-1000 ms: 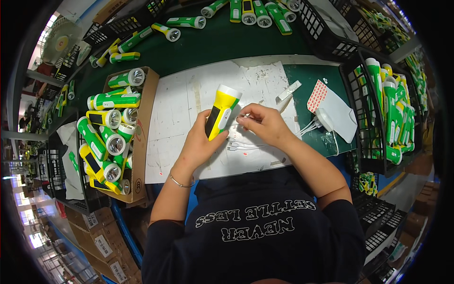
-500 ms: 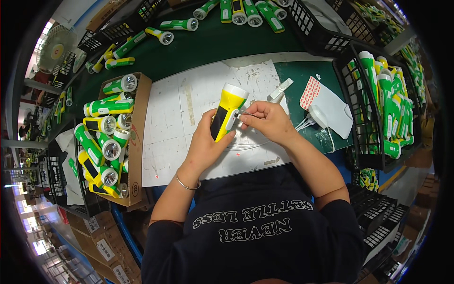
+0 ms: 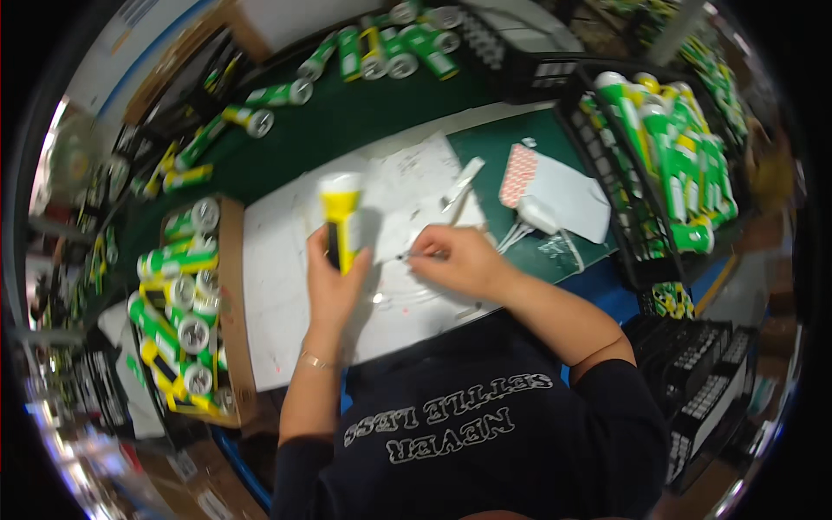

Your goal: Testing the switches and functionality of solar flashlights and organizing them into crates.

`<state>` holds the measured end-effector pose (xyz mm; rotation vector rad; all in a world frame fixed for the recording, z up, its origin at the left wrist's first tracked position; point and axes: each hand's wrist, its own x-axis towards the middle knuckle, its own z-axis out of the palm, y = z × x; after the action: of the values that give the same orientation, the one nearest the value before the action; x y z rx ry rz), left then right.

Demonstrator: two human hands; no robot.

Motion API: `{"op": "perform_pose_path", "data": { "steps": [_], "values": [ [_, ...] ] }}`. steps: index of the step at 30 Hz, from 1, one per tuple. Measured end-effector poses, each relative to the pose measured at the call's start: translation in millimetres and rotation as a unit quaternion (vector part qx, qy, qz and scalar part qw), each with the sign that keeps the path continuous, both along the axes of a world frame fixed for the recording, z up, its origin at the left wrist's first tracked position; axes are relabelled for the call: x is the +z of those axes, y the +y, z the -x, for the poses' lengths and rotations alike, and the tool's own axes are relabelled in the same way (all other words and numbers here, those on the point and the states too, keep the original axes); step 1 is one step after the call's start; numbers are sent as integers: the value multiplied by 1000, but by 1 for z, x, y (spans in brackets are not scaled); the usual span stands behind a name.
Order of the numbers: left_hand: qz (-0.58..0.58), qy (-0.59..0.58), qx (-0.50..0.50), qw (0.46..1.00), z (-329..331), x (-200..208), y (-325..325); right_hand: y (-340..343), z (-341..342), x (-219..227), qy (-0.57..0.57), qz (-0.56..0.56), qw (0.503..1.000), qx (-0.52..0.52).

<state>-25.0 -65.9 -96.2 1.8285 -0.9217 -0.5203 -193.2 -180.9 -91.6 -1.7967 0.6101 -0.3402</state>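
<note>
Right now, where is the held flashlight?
In the head view, the flashlight is in the left hand, left of centre, over the white sheet, between the cardboard box and the right hand.

Green table (image 3: 347,126); grey floor (image 3: 735,296) at right; bright glare (image 3: 40,414) lower left.

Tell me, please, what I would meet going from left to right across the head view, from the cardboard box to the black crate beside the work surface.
Cardboard box → left hand holding a white-headed flashlight → right hand → rounded white device → black crate.
</note>
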Motion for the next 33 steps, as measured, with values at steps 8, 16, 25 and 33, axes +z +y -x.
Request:
{"op": "perform_pose_path", "data": {
  "steps": [8, 16, 25, 33],
  "values": [
    [159, 213, -196, 944, 40, 33, -22, -4, 34, 29, -57, 146, 984, -85],
    [132, 160, -162, 965, 17, 24, -21, -154, 237, 97, 278, 387, 715, -512],
    [148, 210, -133, 957, -2, -17, -34, -200, 147, 116, 141, 570, 700, -406],
    [180, 220, -75, 956, -23, -28, -29, -255, -95, -1, 283, 396, 833, -264]
  ]
}}
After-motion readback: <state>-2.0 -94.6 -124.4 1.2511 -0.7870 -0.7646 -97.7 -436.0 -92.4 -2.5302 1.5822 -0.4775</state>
